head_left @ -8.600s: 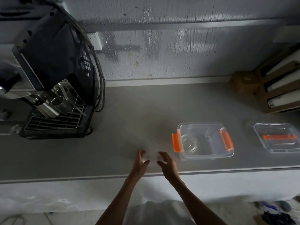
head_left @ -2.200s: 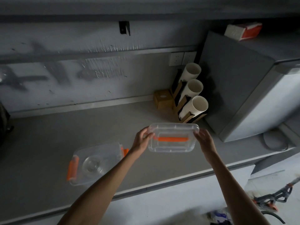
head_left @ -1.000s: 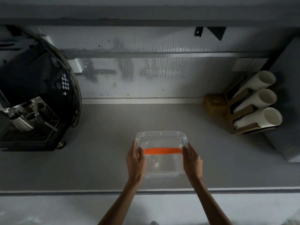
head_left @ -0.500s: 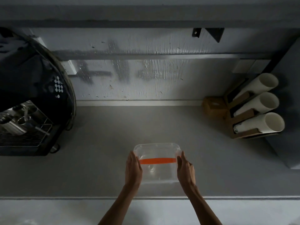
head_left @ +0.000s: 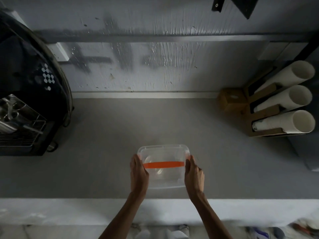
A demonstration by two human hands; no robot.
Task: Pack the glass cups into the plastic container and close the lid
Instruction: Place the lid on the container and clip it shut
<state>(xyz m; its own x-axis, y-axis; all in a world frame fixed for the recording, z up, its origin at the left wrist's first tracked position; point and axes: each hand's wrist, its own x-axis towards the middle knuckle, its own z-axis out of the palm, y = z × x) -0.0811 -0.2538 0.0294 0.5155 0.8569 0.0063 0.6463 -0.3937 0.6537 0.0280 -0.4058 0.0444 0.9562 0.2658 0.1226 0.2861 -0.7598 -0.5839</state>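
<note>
The clear plastic container (head_left: pixel 164 182) stands on the grey counter near its front edge, with the clear lid (head_left: pixel 163 152) lying on top of it. An orange handle strip (head_left: pixel 164 164) runs across the lid. Glass cups show faintly through the lid as pale glints (head_left: pixel 150 158). My left hand (head_left: pixel 138 175) presses against the container's left side and my right hand (head_left: pixel 194 175) against its right side, covering the orange clips there.
A black coffee machine (head_left: pixel 31 94) with a metal drip grate fills the left of the counter (head_left: pixel 107 135). A cardboard rack with three stacks of white paper cups (head_left: pixel 283 104) and a small brown box (head_left: pixel 231 100) stand at the right. The wall runs behind.
Both hands carried the lid from the right over the container and lowered it on. In the last half second the hands stay at the sides; the view shifted slightly.
</note>
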